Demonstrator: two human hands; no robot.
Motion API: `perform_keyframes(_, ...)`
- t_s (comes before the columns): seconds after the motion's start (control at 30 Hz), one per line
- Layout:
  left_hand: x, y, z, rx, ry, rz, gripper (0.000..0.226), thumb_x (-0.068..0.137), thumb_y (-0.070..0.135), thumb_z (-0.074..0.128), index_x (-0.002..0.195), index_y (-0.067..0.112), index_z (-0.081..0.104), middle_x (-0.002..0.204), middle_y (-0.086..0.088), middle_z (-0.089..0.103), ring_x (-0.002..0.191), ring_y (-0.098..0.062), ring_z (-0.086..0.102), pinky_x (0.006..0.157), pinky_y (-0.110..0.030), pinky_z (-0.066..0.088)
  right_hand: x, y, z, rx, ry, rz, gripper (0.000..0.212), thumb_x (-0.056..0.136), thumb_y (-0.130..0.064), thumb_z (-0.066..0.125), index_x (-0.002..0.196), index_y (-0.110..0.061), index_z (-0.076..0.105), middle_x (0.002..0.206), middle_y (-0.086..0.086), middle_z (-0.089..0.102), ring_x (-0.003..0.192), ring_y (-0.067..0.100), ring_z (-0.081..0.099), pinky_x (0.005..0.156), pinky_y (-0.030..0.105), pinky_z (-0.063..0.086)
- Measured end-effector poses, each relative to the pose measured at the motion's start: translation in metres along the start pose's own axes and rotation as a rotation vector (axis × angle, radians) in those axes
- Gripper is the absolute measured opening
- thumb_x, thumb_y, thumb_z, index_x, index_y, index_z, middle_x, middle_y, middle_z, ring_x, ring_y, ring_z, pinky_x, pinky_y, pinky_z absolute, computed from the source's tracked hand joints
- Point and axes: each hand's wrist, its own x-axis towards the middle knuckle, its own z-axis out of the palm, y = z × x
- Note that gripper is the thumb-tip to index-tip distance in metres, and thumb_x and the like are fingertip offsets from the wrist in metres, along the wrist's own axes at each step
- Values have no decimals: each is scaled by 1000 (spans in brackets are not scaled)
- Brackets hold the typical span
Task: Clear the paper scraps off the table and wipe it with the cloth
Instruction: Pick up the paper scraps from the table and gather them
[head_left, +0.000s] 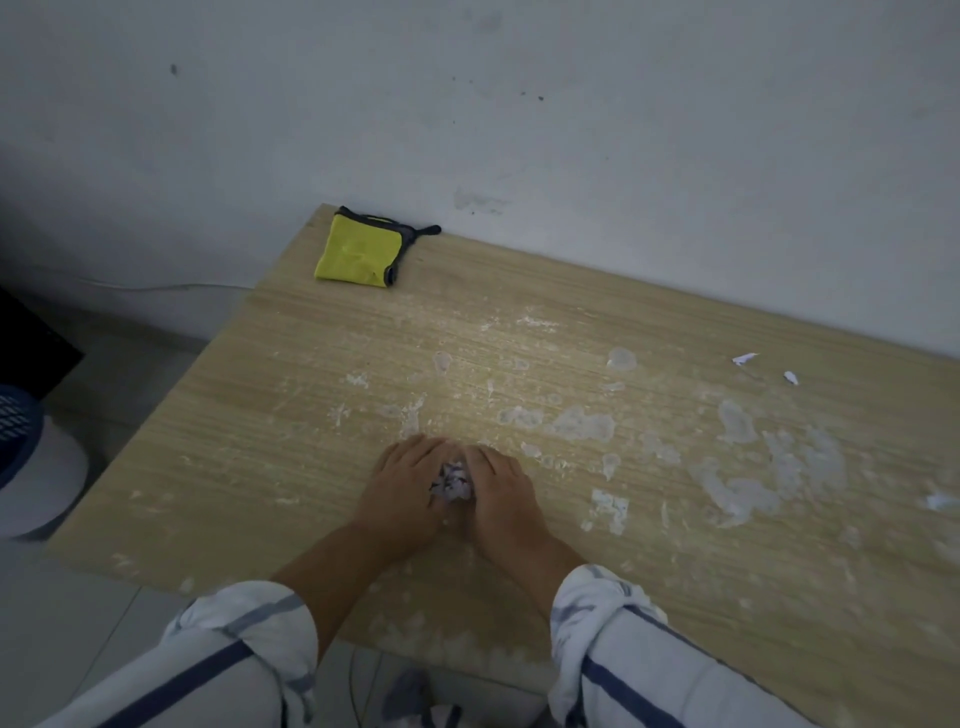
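Left hand (402, 488) and right hand (501, 493), fingers relaxed, pressed a crumpled white paper-scrap pile (454, 483) between them on the pale wooden bench (260, 415); folded yellow cloth (361, 254) sat well beyond the left hand.

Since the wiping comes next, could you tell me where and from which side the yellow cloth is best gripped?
Probably pinch the yellow cloth at its near right corner, where the grey-edged folds stack, coming from above and the near side. It lies flat and folded close to the wall, so its far edge leaves little room.
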Motion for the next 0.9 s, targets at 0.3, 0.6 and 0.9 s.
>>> perform_keyframes(0.3,20,74,40,309,-43,267,49,85,32,37,118,9,64,125,-9,63,122,-31,54,107,-43,16,-47,71,-17,-103,142,205,69,84,-47,14,137,-11,39,147,12,36,140,28,26,111,47,21)
perform_keyframes(0.6,50,158,108,328,-169,239,51,84,39,36,119,13,63,125,-8,63,117,-27,58,102,-38,23,-90,167,-58,-150,127,334,55,93,-43,26,130,-11,50,139,11,49,132,27,43,104,48,35)
perform_keyframes(0.9,95,263,156,305,-189,219,56,84,43,35,120,10,62,127,-10,61,119,-29,56,95,-49,43,-125,273,-103,-168,203,408,52,89,-42,32,124,-10,55,132,13,56,125,30,50,100,49,39)
